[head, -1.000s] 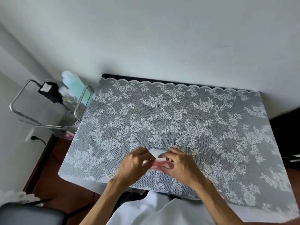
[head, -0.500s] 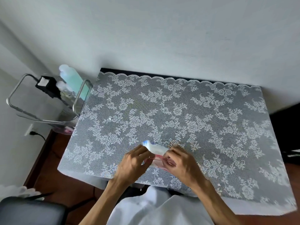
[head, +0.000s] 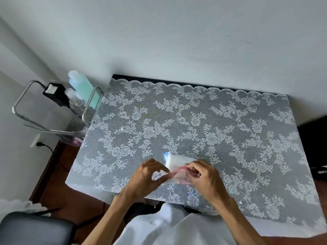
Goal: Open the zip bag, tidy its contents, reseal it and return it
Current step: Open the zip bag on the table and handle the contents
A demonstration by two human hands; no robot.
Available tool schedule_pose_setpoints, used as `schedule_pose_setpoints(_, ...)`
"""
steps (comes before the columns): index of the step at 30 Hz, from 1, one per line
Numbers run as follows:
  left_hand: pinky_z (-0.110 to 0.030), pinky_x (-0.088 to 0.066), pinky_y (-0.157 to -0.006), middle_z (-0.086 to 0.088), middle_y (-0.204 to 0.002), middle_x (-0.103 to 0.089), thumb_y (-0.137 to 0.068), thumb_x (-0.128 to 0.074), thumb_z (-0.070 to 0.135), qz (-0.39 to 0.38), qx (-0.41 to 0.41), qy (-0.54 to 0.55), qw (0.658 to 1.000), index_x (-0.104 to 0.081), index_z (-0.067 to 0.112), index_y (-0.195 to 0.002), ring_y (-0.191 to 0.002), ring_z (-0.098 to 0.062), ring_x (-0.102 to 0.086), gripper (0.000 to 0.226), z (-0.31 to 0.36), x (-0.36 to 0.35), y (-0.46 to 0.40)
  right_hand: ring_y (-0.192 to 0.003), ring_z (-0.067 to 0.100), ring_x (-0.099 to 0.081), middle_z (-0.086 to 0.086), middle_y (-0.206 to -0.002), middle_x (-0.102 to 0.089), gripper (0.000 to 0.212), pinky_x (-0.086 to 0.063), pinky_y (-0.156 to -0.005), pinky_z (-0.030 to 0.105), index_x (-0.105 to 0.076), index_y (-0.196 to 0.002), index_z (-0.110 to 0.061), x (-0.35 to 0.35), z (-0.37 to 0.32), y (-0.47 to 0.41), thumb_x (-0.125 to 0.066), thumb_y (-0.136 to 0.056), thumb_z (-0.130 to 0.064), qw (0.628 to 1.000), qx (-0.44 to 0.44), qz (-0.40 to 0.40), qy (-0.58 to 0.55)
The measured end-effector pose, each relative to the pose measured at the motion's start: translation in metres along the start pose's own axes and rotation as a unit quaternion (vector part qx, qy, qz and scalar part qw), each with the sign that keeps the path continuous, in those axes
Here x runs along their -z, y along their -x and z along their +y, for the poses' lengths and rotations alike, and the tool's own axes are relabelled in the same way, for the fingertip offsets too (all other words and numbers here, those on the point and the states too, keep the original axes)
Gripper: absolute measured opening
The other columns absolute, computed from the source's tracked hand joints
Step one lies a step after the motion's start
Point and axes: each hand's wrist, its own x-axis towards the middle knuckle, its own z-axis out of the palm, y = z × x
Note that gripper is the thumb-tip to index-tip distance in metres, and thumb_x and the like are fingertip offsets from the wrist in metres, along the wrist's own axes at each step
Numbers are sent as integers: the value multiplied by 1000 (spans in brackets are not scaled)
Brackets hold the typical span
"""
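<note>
A small clear zip bag (head: 178, 165) lies near the front edge of the tabletop (head: 194, 121), which is covered by a white lace cloth (head: 247, 135) with a flower pattern. The bag is about midway along that front edge, its far end resting on the cloth and its near end lifted a little between the two hands. White stuff fills most of the bag, and something pink shows at the near end by the zip strip; what the contents are cannot be told.

The left hand (head: 146, 177) pinches the left part of the bag's near edge between thumb and fingertips. The right hand (head: 205, 175) grips the right part of the same edge, fingers curled over it. The two hands are close together, with the pink strip stretched between them. Whether the zip is open or closed cannot be told.

Left of the tabletop, just beside its far left corner, stands a metal rack (head: 53, 110) holding a pale green bottle (head: 83, 87) and a black plug block (head: 54, 91). A dark stool seat (head: 33, 228) sits on the floor off the tabletop's front left corner.
</note>
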Motion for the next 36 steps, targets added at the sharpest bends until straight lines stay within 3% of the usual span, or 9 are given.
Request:
schedule_pose_setpoints(6,-33,-54,-69,-1,-86,-70,-82,-77,37,-58,16,26,998,-76,17,-91,-78,-11,-64,21,3,-1,-3,-84,2,-52,-8,-95,-58,35,-54,-74,18,-69,-108,-22,-1,-3,-3,-71,-78,-40,998,42,-34,39)
schedule_pose_setpoints(10,-32,-53,-63,6,-81,-66,-84,-73,43,-46,28,30,998,-72,21,-86,-71,-6,-61,22,3,-2,-2,-87,3,-47,-10,-95,-53,35,-48,-77,15,-72,-98,-24,-5,-6,-8,-67,-79,-53,996,64,-40,55)
schedule_pose_setpoints(15,-37,-52,-61,8,-78,-63,-85,-74,36,-22,16,-2,1000,-69,20,-81,-70,-11,-60,17,6,2,-1,-84,7,-52,-8,-93,-56,32,-56,-70,24,-68,-86,-17,-6,-12,-9,-65,-81,-49,995,81,-37,47)
schedule_pose_setpoints(21,-32,-51,-55,4,-73,-66,-83,-79,21,41,-39,-43,997,-69,13,-76,-69,-12,-59,14,12,2,0,-78,3,-52,-13,-86,-60,26,-51,-67,22,-65,-88,-24,-10,-14,-12,-67,-86,-49,996,77,-47,20)
schedule_pose_setpoints(26,-8,-41,-62,12,-79,-68,-85,-75,41,8,38,57,998,-72,24,-87,-72,-1,-62,17,3,-1,4,-76,-1,-55,-13,-86,-67,41,-52,-67,17,-68,-97,-26,-9,-12,-13,-49,-91,-62,995,87,-43,32)
schedule_pose_setpoints(28,-13,-43,-61,12,-84,-71,-84,-76,41,-16,69,94,993,-71,30,-94,-74,-5,-65,16,-2,-2,7,-70,-1,-56,-12,-83,-68,47,-55,-63,20,-69,-94,-23,-8,-12,-13,-42,-93,-62,995,87,-31,35)
schedule_pose_setpoints(31,-27,-50,-63,14,-92,-72,-81,-79,35,-49,94,129,986,-70,37,-101,-79,-6,-67,23,-6,-2,10,-69,0,-58,-11,-82,-68,39,-56,-62,25,-70,-92,-22,-7,-10,-12,-48,-92,-55,996,73,-31,28)
schedule_pose_setpoints(36,-26,-48,-65,9,-91,-74,-79,-82,30,-83,112,161,977,-72,28,-104,-82,-6,-66,27,-7,3,10,-70,-1,-55,-13,-85,-64,26,-55,-61,22,-70,-97,-23,-3,-10,-11,-61,-87,-45,997,54,-52,20)
